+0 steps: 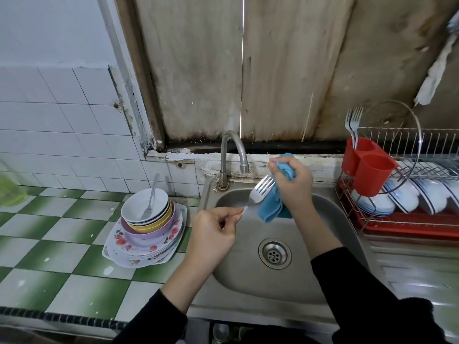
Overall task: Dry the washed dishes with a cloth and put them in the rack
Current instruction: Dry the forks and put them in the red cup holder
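Note:
Over the steel sink [248, 281] my left hand [213, 232] pinches the handle of a silver fork [259, 193], tines pointing up and right. My right hand [293, 183] grips a blue cloth [272, 207] bunched against the fork's tines. A stack of bowls and flowered plates [149, 229] sits on the counter left of the sink, with another fork [150, 197] lying in the top white bowl. The wire dish rack [409, 219] at the right holds several white bowls [407, 197], and its red cutlery cup [367, 167] holds two forks [354, 125].
A curved tap [234, 155] rises behind the sink, close to my right hand. Green and white checked tiles [62, 244] cover the counter on the left. A glass lid [395, 135] stands in the rack. A wooden board wall is behind.

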The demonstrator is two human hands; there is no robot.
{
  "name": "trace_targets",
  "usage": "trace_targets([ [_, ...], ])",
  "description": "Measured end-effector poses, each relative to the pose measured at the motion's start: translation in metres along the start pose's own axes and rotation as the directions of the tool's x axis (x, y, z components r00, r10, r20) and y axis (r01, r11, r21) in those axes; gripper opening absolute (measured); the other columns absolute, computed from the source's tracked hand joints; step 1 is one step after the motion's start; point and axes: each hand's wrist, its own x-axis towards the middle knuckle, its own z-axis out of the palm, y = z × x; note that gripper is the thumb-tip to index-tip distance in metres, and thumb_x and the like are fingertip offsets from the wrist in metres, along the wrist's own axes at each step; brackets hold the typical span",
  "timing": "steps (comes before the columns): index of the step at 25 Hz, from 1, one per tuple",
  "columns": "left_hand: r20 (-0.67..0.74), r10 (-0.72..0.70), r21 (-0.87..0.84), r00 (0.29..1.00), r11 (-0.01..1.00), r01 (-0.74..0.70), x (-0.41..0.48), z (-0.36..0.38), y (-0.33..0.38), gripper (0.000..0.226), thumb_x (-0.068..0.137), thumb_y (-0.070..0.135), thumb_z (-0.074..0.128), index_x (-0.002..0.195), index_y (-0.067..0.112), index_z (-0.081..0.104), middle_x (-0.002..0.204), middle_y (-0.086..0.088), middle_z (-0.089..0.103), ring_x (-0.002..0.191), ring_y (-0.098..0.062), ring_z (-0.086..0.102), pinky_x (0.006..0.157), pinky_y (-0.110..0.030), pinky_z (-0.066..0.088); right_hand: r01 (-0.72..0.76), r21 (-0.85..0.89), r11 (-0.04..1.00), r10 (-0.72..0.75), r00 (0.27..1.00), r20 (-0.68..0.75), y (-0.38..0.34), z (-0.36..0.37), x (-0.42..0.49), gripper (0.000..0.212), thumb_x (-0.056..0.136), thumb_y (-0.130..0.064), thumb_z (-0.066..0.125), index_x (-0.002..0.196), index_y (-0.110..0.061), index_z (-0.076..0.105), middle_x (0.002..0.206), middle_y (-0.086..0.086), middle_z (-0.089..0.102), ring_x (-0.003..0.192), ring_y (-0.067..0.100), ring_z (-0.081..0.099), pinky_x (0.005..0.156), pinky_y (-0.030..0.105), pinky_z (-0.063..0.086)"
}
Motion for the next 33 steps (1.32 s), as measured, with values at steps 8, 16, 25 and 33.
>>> trace_targets([
  [8, -0.059, 0.086, 0.103, 0.995, 0.992, -0.079, 0.010, -0.005, 0.011, 0.018, 0.086, 0.002, 0.065, 0.096, 0.011, 0.078, 0.071, 0.001, 0.074, 0.061, -0.022, 0.066, 0.061, -0.030, 0.054, 0.384, -0.057, 0.921, -0.375, 0.918, 0.133, -0.007, 0.003, -0.024, 0.020, 0.086, -0.029, 0.059, 0.101, -0.025, 0.071, 0.123, 0.000, 0.049, 0.109, 0.008, 0.051, 0.091, 0.016, 0.046],
  [16, -0.070, 0.099, 0.112, 0.993, 0.990, -0.091, 0.007, -0.014, 0.005, 0.021, 0.085, 0.000, 0.065, 0.097, 0.012, 0.078, 0.090, 0.002, 0.076, 0.078, -0.003, 0.068, 0.073, -0.012, 0.052, -0.013, -0.058, 0.998, 0.006, 0.992, -0.130, -0.018, 0.010, 0.003, 0.006, 0.091, -0.016, 0.065, 0.093, -0.022, 0.065, 0.097, 0.008, 0.063, 0.073, 0.005, 0.056, 0.058, 0.008, 0.047],
  [25, -0.114, -0.040, -0.075, 0.993, 0.997, 0.032, 0.011, -0.019, 0.007, 0.024, 0.090, 0.005, 0.060, 0.098, 0.020, 0.076, 0.056, 0.020, 0.064, 0.053, 0.001, 0.060, 0.058, -0.025, 0.054, -0.005, 0.099, 0.995, -0.001, 0.998, 0.056, -0.045, 0.038, -0.073, 0.019, 0.093, -0.014, 0.061, 0.110, -0.023, 0.065, 0.124, 0.005, 0.050, 0.094, -0.015, 0.051, 0.078, 0.003, 0.043],
  [33, 0.108, -0.068, -0.115, 0.992, 0.990, 0.080, 0.012, -0.029, 0.014, 0.039, 0.092, -0.002, 0.052, 0.111, 0.025, 0.072, 0.077, -0.002, 0.073, 0.069, -0.012, 0.064, 0.063, -0.021, 0.050, -0.071, 0.224, 0.972, 0.047, 0.993, 0.111, -0.043, 0.044, -0.056, 0.021, 0.089, -0.003, 0.065, 0.090, -0.023, 0.069, 0.091, -0.006, 0.067, 0.073, -0.001, 0.062, 0.066, 0.018, 0.050],
])
